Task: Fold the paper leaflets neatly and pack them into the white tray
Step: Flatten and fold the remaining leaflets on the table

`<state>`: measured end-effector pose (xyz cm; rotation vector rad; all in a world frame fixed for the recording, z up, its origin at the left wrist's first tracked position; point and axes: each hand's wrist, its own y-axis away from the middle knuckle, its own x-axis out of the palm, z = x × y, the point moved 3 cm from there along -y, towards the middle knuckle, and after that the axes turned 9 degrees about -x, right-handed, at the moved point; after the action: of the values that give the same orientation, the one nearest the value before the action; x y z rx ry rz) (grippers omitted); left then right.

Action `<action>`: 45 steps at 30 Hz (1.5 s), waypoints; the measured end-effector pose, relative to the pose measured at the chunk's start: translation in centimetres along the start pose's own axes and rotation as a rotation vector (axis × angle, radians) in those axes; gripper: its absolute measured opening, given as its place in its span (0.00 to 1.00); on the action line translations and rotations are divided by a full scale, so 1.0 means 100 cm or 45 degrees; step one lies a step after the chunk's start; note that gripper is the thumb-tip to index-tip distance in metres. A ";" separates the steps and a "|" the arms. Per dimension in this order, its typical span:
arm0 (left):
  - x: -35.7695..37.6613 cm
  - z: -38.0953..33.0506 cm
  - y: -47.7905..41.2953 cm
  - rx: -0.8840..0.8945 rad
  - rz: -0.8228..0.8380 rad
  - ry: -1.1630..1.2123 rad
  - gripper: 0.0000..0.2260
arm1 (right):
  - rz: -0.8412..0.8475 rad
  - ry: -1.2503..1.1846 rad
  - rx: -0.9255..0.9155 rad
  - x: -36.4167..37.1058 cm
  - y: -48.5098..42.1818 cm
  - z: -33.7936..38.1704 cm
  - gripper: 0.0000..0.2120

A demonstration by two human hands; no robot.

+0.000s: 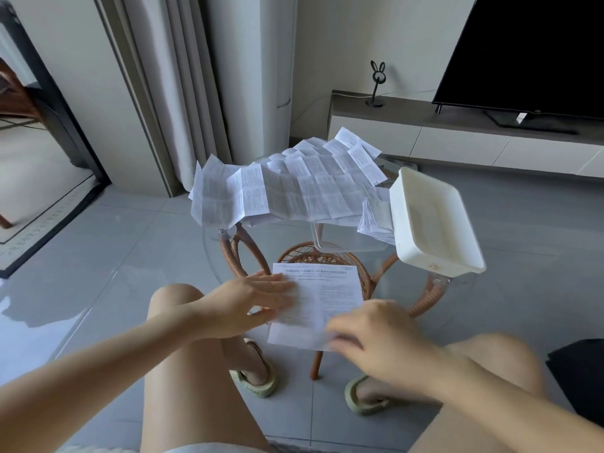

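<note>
One leaflet (327,289) lies flat in front of the white tray (397,217), apart from it. My left hand (261,297) presses it with straight fingers; my right hand (372,331) is blurred at its edge, grip unclear. It looks thin, floppy and slippery, so I'd pinch a corner.

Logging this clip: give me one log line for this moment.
leaflet: lying flat | left hand: flat on it | right hand: at near edge, blurred | tray: empty | pile: unfolded

Soft, bright daylight comes in from the left, laying a pale sheen on the grey floor (65,289) and casting only faint shadows. The left hand (255,299) and right hand (376,331) are smeared by motion blur, the right more so. The wide lens bends the curtain (183,93) and television (529,50) near the edges.
</note>
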<state>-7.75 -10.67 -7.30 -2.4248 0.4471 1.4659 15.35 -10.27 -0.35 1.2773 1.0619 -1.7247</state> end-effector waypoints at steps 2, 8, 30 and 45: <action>0.003 0.002 0.001 0.071 0.045 0.017 0.21 | 0.065 -0.060 0.147 -0.005 -0.018 -0.021 0.15; 0.004 0.017 0.005 -0.016 -0.029 -0.110 0.16 | 0.363 -0.087 0.261 0.018 -0.059 -0.064 0.21; -0.007 -0.024 0.024 -0.664 -0.275 1.158 0.27 | 0.267 -0.558 0.373 0.012 -0.066 -0.086 0.15; 0.021 -0.032 0.026 0.124 -0.400 0.266 0.07 | 0.632 -0.927 0.233 0.010 -0.005 -0.080 0.11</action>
<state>-5.26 -14.51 -7.94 -2.4443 0.1629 1.0445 17.56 -2.80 -2.57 0.7972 0.1510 -1.6931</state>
